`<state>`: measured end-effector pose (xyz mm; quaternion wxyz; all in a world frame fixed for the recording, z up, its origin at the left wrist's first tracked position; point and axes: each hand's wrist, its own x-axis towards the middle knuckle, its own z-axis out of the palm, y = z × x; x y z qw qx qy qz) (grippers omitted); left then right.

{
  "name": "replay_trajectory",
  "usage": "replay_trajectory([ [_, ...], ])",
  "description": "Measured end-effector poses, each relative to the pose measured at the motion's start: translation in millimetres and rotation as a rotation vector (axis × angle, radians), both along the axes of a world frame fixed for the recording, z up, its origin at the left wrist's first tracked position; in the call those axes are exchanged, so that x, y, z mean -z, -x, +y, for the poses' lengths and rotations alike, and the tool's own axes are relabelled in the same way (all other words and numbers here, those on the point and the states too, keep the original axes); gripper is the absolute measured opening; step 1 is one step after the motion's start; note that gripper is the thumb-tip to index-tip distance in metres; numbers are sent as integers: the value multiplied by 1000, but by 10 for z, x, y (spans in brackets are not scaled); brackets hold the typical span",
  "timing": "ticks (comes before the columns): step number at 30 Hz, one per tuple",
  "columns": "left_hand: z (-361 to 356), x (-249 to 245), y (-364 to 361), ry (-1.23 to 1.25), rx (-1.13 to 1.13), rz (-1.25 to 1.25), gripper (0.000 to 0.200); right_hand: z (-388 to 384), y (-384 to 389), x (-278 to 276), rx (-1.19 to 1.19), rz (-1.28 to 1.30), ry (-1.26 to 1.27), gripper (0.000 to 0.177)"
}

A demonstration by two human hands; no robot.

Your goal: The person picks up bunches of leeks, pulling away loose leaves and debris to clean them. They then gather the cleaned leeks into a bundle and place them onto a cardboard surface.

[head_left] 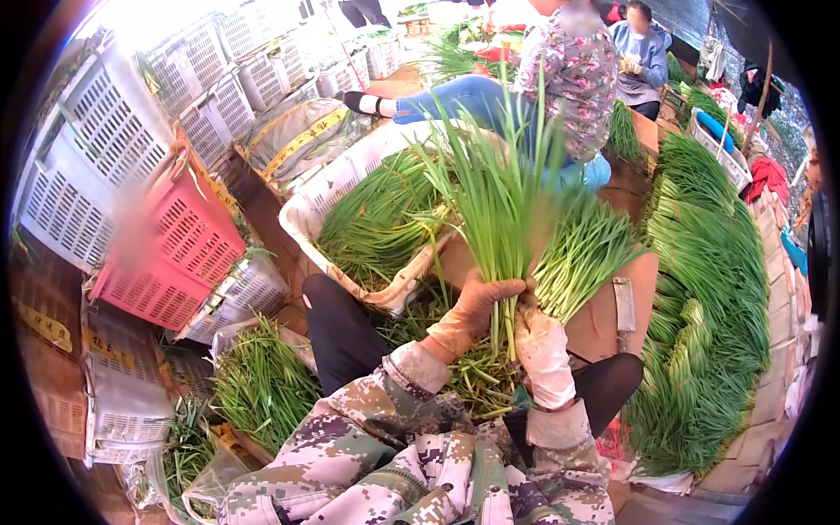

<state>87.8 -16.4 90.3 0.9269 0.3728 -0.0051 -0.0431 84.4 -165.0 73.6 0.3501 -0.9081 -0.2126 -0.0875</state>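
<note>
My left hand (477, 312), in a stained glove, is wrapped round an upright bunch of garlic chives (494, 206), with the leaves fanning upward and pale stems showing below the grip. Close against those stems is my right hand (542, 354) in a whitish glove. Its fingers are curled at the bunch's lower part, though their tips are partly hidden. A second pile of chives (588, 262) lies just beyond my right hand on a brown board (634, 293). Loose trimmings (481, 381) are heaped below my hands, between my knees.
A white crate (302, 223) of loose chives stands ahead. Stacked white crates (105, 131) and a red crate (179, 236) line the left, near a bag of greens (262, 372). Bundled chives (709, 289) form a long row at right. A person in floral clothing (569, 79) sits ahead.
</note>
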Motion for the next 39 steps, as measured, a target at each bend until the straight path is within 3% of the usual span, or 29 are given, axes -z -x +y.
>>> replay_trajectory([
  [3,-22,117,-4,-154,-80,-3,21,-179,40,-84,-137,140,92,19],
  [5,-35,153,-6,-136,-93,-30,19,-404,-13,108,-175,255,-36,19],
  [7,-35,145,9,-207,-116,-67,18,-463,35,-15,-7,536,-340,19],
  [12,-72,230,24,-230,-73,-113,17,-470,-4,-162,91,533,-509,17],
  [19,-138,252,91,-250,-37,-99,13,-379,129,-671,2,477,-667,16],
  [25,-148,223,114,-317,-34,-64,13,-415,97,-526,79,482,-766,13],
  [27,-166,225,108,-328,-41,-80,13,-469,58,-406,25,491,-659,20],
  [31,-202,294,97,-373,-24,-107,15,-502,-138,-128,-143,512,-761,38],
  [34,-209,306,129,-433,37,-119,18,-482,-284,-22,-474,665,-862,68],
  [37,-249,301,185,-519,109,-82,19,-454,-464,100,-624,666,-727,73],
  [38,-261,323,220,-550,195,-73,22,-416,-470,70,-650,828,-829,99],
  [39,-263,340,253,-581,281,-64,25,-367,-444,-34,-635,831,-841,99],
])
